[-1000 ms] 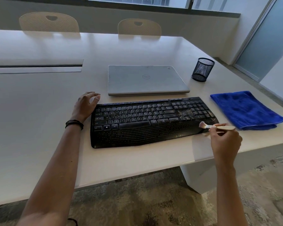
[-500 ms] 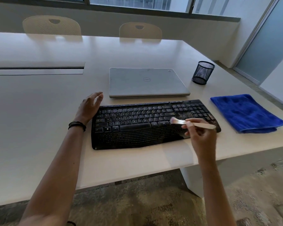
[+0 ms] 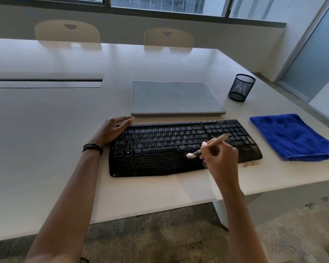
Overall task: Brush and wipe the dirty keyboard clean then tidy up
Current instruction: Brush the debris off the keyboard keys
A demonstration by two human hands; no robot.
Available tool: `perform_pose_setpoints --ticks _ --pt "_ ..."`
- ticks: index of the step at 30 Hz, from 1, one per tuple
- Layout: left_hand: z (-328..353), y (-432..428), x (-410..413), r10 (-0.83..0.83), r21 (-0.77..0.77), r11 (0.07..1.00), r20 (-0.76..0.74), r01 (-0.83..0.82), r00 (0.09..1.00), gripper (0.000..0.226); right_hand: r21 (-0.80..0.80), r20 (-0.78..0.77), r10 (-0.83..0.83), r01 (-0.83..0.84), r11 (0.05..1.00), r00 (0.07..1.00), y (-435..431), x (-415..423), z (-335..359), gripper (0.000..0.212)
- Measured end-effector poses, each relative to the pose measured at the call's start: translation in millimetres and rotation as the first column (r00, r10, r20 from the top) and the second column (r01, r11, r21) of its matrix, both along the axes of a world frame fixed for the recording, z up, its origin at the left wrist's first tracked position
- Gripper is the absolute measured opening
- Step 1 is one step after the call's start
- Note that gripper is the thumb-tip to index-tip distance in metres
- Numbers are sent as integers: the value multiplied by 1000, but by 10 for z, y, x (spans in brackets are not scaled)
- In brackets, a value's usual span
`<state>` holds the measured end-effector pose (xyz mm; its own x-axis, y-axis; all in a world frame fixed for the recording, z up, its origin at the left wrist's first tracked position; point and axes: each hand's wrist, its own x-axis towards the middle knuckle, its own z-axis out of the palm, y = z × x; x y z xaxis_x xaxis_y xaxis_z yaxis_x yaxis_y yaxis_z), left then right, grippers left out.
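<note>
The keyboard [image 3: 160, 149] lies flat on the surface [image 3: 46, 130], so both hands can reach it. The left hand [image 3: 112, 130] rests on the keyboard's far left corner, with its fingers loose and gripping nothing. I think it is there to stop the keyboard from sliding. The right hand [image 3: 219, 158] pinches the brush [image 3: 211, 144] like a pencil over the keyboard's right half. The white bristles point down where the keys meet the dotted rest. I think that slant helps them sweep dirt off.

A little heap of crumbs [image 3: 250, 164] sits just in front of the keyboard's right corner. The folded blue cloth [image 3: 292, 137] lies to the right of the keyboard, ready for wiping, I guess. A shut laptop [image 3: 175, 97] lies just behind the keyboard. A mesh cup [image 3: 241, 88] stands behind it, to the right.

I count one keyboard, one brush, one cloth, one laptop, one cup, two hands, and two chairs [image 3: 66, 32] far behind the keyboard
</note>
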<state>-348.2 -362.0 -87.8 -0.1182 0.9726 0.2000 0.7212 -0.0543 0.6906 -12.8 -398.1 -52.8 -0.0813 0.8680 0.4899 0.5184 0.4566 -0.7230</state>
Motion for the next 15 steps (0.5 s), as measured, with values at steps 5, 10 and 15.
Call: perform_pose_setpoints --ticks 5,10,15 --pt "-42 20 -31 -20 15 1000 -7 21 1000 36 32 42 160 -161 986 986 46 -65 44 9" --pt "-27 17 -29 -32 20 999 -15 32 999 36 -52 133 263 -258 965 956 132 -60 -10 15" --pt "3 8 -6 -29 37 999 -16 30 999 34 -13 162 277 -279 960 947 175 -73 84 19"
